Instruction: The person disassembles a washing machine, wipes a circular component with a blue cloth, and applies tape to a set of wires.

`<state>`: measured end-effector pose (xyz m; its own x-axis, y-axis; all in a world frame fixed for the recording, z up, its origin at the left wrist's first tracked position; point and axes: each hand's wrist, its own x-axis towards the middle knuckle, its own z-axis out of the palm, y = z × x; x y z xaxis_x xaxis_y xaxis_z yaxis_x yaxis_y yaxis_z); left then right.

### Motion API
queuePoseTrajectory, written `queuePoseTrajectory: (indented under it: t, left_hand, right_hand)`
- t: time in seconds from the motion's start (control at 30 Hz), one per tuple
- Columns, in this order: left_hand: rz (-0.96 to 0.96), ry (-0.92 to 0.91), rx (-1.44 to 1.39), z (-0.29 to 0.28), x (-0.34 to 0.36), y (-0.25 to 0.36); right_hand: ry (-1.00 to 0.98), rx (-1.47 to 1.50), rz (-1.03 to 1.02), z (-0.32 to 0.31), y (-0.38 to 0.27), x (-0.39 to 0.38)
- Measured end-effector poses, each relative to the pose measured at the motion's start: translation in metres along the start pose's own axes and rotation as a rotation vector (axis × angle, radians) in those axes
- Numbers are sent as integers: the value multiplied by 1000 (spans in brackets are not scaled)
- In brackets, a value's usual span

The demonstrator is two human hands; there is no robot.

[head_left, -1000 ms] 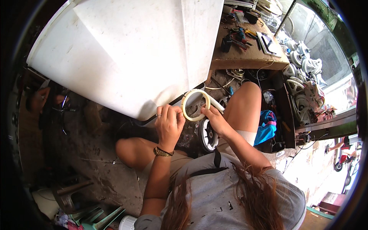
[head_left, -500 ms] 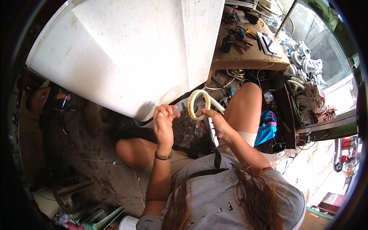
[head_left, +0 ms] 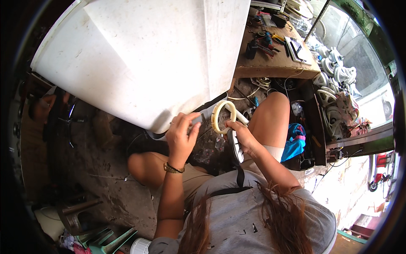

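Note:
My right hand is closed on a cream-coloured ring, gripping its lower right rim between thumb and fingers. Against that palm lies a black-and-white object of unclear kind, with a black strap running down from it to my waist. To the left of the ring, apart from it, my left hand pinches a small grey piece between thumb and fingertips. What this piece is cannot be made out. A gold-coloured watch sits on my left wrist.
A large white panel rises in front of me. Beyond it at the right, a wooden table bears pliers and other tools. White wheel-like parts are heaped at the far right. Green plastic furniture stands at lower left.
My left hand has turned, its fingers now closing around the grey piece, and its wrist has shifted slightly left. The ring has moved a little to the right with my right hand.

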<state>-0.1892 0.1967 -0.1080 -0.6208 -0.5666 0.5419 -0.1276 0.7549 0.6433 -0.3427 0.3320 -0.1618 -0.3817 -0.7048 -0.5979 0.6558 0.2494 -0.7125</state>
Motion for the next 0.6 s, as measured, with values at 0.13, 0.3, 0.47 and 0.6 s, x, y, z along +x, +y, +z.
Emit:
queuePoseTrajectory:
  t: [0.13, 0.3, 0.47, 0.6]
  left_hand:
    - [47, -1, -24, 13, -4, 13]
    - [46, 99, 68, 23, -9, 11]
    - [84, 111, 175, 22, -13, 13]
    - [112, 115, 216, 20, -18, 10]
  right_hand:
    - [-44, 2, -20, 1, 7, 6]
    - [-43, -168, -222, -4, 12, 10]
    - [-112, -396, -403, -12, 1, 6]
    - [-146, -477, -422, -10, -2, 4]
